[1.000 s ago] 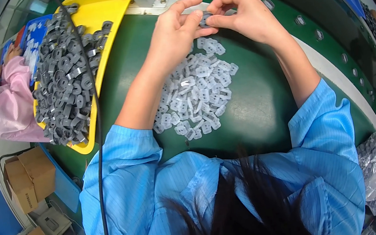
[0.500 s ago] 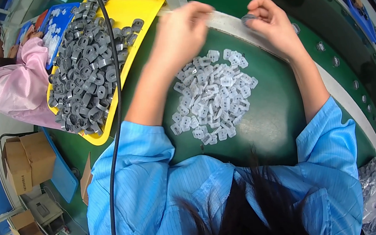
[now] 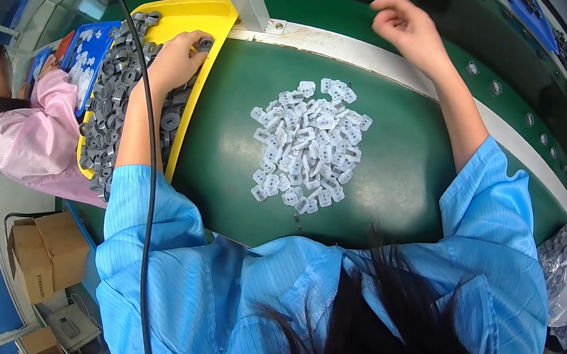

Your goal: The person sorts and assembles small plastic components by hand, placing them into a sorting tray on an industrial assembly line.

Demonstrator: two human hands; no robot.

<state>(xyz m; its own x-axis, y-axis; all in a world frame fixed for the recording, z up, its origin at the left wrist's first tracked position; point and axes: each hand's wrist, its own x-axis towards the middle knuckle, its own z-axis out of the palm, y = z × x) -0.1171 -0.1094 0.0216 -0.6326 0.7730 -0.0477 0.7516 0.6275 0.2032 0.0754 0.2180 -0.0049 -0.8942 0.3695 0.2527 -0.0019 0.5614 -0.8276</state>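
Observation:
My left hand (image 3: pixel 174 62) reaches over the yellow tray (image 3: pixel 216 14) at the upper left. Its fingers and thumb are closed on a grey ring-shaped plastic part (image 3: pixel 205 44) by the tray's right side. Many more such grey parts (image 3: pixel 112 85) fill the tray. My right hand (image 3: pixel 409 32) hovers at the far right above the green conveyor belt, fingers loosely curled and apart, with no part visible in it. Between my arms, a loose pile of small translucent white plastic pieces (image 3: pixel 311 140) lies on the green tabletop (image 3: pixel 393 183).
Small parts (image 3: pixel 495 87) sit spaced along the belt beyond the pale rail (image 3: pixel 331 51). A black cable (image 3: pixel 151 217) hangs across the left side. A co-worker in pink (image 3: pixel 39 139) sits at left beside blue trays (image 3: pixel 93 48). Clear plastic bags (image 3: pixel 566 282) lie at lower right.
My left hand has moved left from above the rail to the yellow tray and gripped a grey part. My right hand no longer shows the grey part it was holding.

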